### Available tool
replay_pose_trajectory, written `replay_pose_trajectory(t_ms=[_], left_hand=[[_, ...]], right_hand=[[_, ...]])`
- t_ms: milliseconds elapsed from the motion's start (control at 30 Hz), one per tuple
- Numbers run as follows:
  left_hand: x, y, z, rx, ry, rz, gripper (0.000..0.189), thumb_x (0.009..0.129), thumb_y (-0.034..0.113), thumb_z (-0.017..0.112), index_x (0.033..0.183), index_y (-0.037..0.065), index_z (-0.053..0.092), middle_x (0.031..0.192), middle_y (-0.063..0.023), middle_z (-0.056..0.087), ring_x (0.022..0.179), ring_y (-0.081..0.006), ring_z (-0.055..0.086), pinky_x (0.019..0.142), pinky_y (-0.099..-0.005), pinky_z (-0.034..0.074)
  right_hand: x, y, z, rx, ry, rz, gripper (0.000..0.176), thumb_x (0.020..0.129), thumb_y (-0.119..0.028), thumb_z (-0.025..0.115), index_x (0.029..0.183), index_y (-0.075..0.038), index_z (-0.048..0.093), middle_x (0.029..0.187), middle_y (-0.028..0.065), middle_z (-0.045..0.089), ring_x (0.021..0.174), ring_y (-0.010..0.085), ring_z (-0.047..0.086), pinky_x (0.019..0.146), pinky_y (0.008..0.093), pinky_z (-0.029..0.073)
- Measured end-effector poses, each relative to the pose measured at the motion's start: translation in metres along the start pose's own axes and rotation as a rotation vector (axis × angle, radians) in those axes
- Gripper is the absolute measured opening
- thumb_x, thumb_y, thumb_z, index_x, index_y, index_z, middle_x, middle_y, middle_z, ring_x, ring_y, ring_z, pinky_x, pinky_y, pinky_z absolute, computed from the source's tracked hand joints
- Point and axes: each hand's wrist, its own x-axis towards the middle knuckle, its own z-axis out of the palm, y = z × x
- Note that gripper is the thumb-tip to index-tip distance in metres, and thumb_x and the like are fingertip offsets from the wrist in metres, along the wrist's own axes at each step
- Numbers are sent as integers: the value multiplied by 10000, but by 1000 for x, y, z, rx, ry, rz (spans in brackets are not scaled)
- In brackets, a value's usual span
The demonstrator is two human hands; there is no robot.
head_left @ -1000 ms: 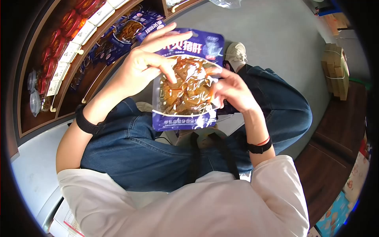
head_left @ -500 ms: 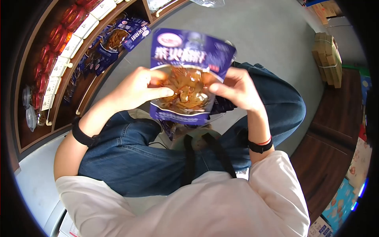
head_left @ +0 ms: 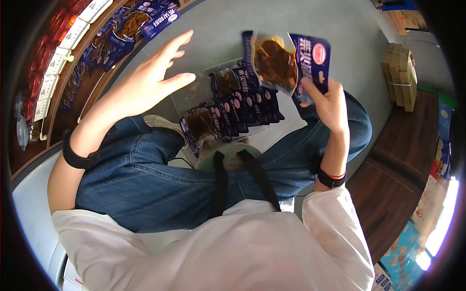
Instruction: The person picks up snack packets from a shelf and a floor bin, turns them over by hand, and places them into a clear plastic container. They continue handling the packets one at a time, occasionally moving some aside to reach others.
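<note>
My right hand (head_left: 326, 104) is closed on the top end of a purple snack pouch (head_left: 275, 62), which is turned sideways with its clear window showing brown food. My left hand (head_left: 154, 77) is in the air to the left, fingers stretched out and thumb apart, touching nothing. Between and below the hands, a row of overlapping purple pouches (head_left: 237, 114) of the same kind lies in front of my lap. Another such pouch (head_left: 225, 82) lies behind that row, beside some clear plastic.
On the left, a wooden shelf holds purple pouches (head_left: 131, 26) and red packs with white boxes (head_left: 54, 60). Bundled cardboard (head_left: 400, 75) stands at the right, by a dark wooden cabinet (head_left: 388, 194). My crossed legs (head_left: 141, 179) flank the pouch row.
My left hand has let go of the pouch and moved left, opening out. My right hand has carried the pouch rightward and turned it sideways, uncovering the row of pouches below.
</note>
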Motion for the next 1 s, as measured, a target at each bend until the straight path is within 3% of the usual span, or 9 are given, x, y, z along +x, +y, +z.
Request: replay_pose_trajectory(t_ms=[100,233,367,467,500,567,633,767,1000], left_hand=[[-4,3,-3,38,-74,-35,637,858,142,529,1384,152,169,1420,-100,226,1262,-269,318,1031,-422,276],[-1,-1,7,83,-69,10,646,863,152,522,1388,164,147,1426,-92,210,1263,-267,317,1022,-429,291],[-2,1,5,91,-77,4,579,866,161,515,1365,133,222,1381,-108,305,1222,-257,378,997,-411,326],[1,2,-2,70,-369,-35,402,874,160,485,1254,59,402,1196,-134,514,1107,-245,490,939,-368,383],[2,1,-3,94,-468,-58,410,871,178,489,1254,61,402,1195,-141,513,1106,-258,492,934,-371,387],[-1,4,-2,210,-562,-71,424,870,225,489,1252,64,405,1197,-147,511,1102,-278,495,930,-376,391],[-5,4,-2,251,-615,-38,458,873,310,468,1244,46,417,1201,-168,505,1101,-308,491,923,-379,397],[-7,2,-5,249,-617,-58,448,870,286,475,1251,59,413,1203,-155,504,1108,-299,486,927,-377,392],[-10,0,-10,243,-573,-110,427,870,255,489,1252,79,417,1190,-140,516,1108,-283,488,919,-369,399]], right_hand=[[4,35,8,-127,-75,114,196,825,-113,564,867,77,583,676,88,590,561,101,572,493,234,492],[34,79,32,-642,-227,-129,164,788,-128,541,856,12,594,673,226,577,661,365,589,618,417,472],[45,81,46,-558,-94,-101,173,792,-152,552,848,7,590,700,221,586,691,390,577,620,430,469],[49,119,79,-323,-11,-66,202,802,-170,548,823,29,574,703,233,583,688,389,584,614,430,473],[46,110,87,-229,-174,196,225,799,-195,552,812,29,573,692,244,581,689,399,584,621,434,477],[44,140,111,-575,-277,-103,197,782,-197,549,804,-5,590,704,255,581,689,418,579,644,469,482],[36,139,135,-686,-204,-176,176,783,-159,570,798,15,587,683,240,581,638,404,575,588,442,479],[50,124,130,-496,18,-183,146,789,-150,567,797,-4,579,636,244,543,684,405,556,583,440,463],[50,107,61,-578,54,-227,134,793,-151,553,830,-27,590,648,210,566,630,378,571,570,427,463]])
